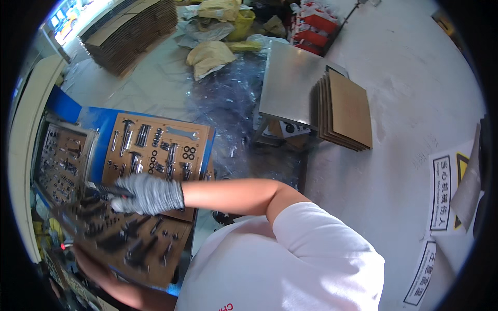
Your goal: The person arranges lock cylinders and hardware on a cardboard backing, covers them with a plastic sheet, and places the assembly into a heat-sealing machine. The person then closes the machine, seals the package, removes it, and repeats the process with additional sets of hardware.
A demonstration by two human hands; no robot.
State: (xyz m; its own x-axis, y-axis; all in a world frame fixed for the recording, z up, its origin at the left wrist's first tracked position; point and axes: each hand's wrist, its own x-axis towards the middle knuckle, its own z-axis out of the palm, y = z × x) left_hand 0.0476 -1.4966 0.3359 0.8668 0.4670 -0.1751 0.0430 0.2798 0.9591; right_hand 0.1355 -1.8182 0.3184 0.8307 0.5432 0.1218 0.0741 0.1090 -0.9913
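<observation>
My right hand, in a grey knit glove, is closed around a slim black tool with a pale tip; its exact kind is too blurred to tell. The hand hovers over brown cardboard sheets carrying tools and small hardware. One such sheet, with hammers, bolts, rings and an open-ended wrench, lies beyond the hand. Nearer me, another loaded sheet is smeared by motion. At the lower left, my bare left forearm reaches along that sheet's edge; blur obscures my left hand and its fingers.
A blue-edged machine bed supports the sheets; a metal frame borders it at left. Ahead right, cardboard sheets lean against a metal table. Stacked cardboard, sacks and red bins stand farther off.
</observation>
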